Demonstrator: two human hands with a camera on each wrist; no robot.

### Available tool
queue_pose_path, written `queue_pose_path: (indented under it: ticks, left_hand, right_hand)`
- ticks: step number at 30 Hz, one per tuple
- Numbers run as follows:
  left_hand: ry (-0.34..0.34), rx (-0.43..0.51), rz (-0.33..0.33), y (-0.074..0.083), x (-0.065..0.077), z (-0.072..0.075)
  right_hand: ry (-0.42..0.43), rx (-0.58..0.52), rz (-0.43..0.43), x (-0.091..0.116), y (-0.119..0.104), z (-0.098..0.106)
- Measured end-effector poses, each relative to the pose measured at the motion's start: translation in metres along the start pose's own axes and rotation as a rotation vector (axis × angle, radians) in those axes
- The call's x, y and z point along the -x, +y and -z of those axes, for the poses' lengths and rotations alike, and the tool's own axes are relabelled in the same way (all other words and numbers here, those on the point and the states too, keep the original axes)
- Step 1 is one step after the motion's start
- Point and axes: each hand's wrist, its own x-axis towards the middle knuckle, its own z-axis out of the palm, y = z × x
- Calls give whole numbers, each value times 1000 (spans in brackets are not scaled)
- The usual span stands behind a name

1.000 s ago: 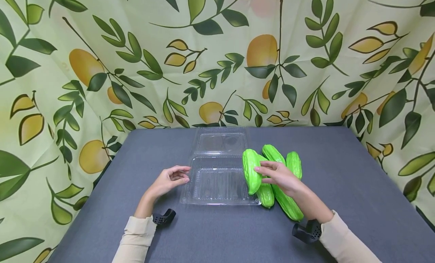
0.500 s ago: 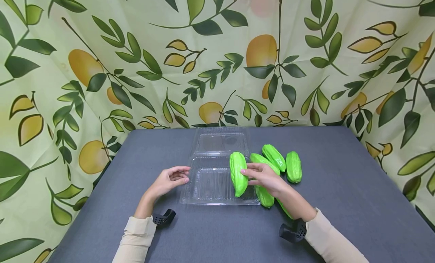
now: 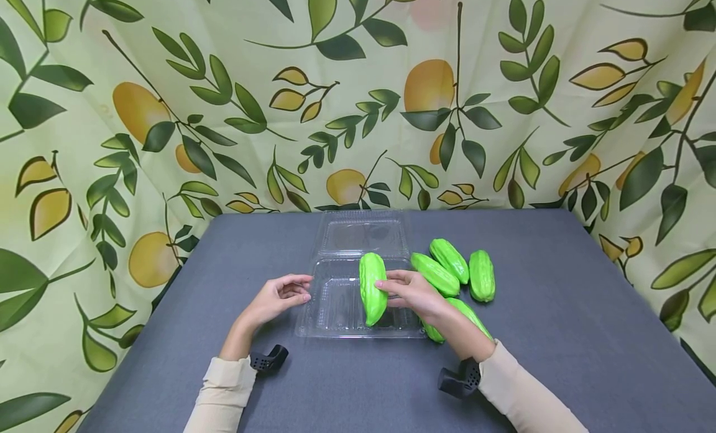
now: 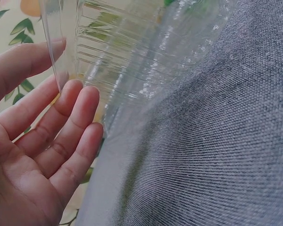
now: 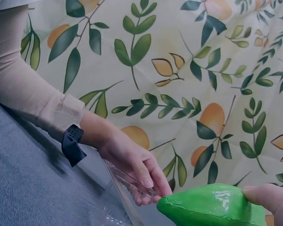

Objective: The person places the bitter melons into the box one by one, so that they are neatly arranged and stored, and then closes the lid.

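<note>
My right hand (image 3: 414,292) pinches a bright green bitter melon (image 3: 371,290) between thumb and fingers. It holds the melon lengthwise above the right part of the base of a clear plastic clamshell box (image 3: 330,324), whose lid (image 3: 363,234) lies unfolded behind. At the box's left side is my left hand (image 3: 276,299); in the left wrist view its thumb and fingers lie on either side of the thin clear rim (image 4: 54,61). The melon's tapered end (image 5: 179,205) shows in the right wrist view, where only part of the right thumb (image 5: 269,195) is seen.
Several more bitter melons lie right of the box: a group at the back (image 3: 434,274), one farther right (image 3: 482,276), and others partly hidden by the right forearm (image 3: 468,314). A grey cloth (image 3: 347,383) covers the table; a leaf-patterned curtain (image 3: 224,147) surrounds it.
My right hand has carried the bitter melon leftward, from the pile to above the box base, uncovering melons behind it. The left hand stays at the box's left rim.
</note>
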Motion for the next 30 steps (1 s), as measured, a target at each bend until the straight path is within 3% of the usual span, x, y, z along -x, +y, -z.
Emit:
queue_pose_path:
  ticks: [30]
  left_hand:
    - [5,-28,-10,-3,-1,0]
  right_hand:
    - [-18,-73,-25,-26,4,-42]
